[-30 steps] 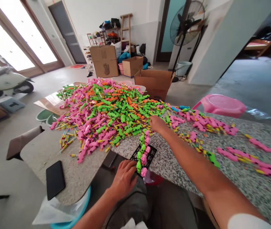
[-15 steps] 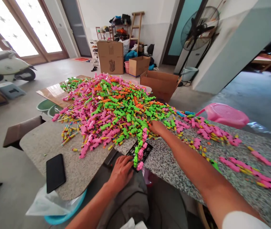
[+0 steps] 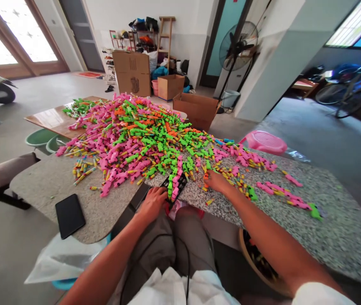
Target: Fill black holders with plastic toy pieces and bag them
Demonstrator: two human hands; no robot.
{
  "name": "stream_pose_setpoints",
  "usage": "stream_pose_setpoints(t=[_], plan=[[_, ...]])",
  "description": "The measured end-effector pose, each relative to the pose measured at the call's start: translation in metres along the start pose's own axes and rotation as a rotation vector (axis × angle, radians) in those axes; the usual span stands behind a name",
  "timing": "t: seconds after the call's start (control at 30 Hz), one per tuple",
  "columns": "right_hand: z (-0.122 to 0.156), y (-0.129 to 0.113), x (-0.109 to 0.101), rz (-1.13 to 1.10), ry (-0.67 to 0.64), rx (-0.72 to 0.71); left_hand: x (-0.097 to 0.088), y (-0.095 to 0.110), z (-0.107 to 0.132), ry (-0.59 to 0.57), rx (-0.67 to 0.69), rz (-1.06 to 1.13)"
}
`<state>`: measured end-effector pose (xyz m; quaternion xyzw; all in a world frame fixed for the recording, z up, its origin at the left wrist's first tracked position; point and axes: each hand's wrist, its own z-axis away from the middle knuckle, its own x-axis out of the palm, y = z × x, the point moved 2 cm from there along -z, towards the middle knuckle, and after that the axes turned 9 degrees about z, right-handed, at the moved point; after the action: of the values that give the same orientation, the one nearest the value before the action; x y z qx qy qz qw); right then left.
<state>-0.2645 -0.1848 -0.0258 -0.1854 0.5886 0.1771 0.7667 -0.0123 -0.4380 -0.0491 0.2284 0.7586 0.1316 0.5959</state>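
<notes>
— "Across the speckled tabletop (image 3: 342,224), what is spread?"

— "One large heap of pink, green and orange pieces (image 3: 132,137) is piled beyond the hands, and a black phone (image 3: 70,216) is laid at the left."

— "Where is the black rack (image 3: 183,182) placed?"

— "At the near edge, between the two hands; a green row (image 3: 170,186) and a pink row (image 3: 176,180) are set side by side over it."

— "And the grip?"

— "The left hand (image 3: 152,202) is held against the rack's left side; whether anything is gripped cannot be told. Small orange-and-yellow pieces (image 3: 205,182) are met by the right hand's (image 3: 216,181) fingertips; whether one is pinched cannot be told."
</notes>
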Motion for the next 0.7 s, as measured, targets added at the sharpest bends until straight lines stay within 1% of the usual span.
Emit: stream_pose_setpoints(t=[0.07, 0.13, 0.23, 0.33, 0.47, 0.6, 0.7], plan=[[0.006, 0.004, 0.000, -0.004, 0.019, -0.049, -0.001, -0.001, -0.001, -0.014, 0.009, -0.018], [0.009, 0.008, 0.000, 0.025, 0.047, -0.064, -0.003, -0.001, -0.001, -0.028, 0.016, -0.030], [0.009, 0.009, 0.001, 0.146, 0.054, -0.134, -0.007, -0.003, -0.001, -0.046, 0.022, -0.039], [0.002, 0.004, 0.001, 0.247, 0.053, -0.234, -0.011, -0.006, 0.000, -0.067, 0.025, -0.047], [-0.012, -0.004, -0.001, 0.341, 0.056, -0.309, -0.012, -0.009, 0.004, -0.070, 0.039, -0.019], [-0.020, -0.009, -0.005, 0.379, 0.064, -0.347, -0.008, -0.011, 0.005, -0.027, 0.069, 0.020], [-0.022, -0.006, -0.007, 0.389, 0.049, -0.307, -0.005, -0.014, 0.005, -0.019, 0.074, 0.024]])
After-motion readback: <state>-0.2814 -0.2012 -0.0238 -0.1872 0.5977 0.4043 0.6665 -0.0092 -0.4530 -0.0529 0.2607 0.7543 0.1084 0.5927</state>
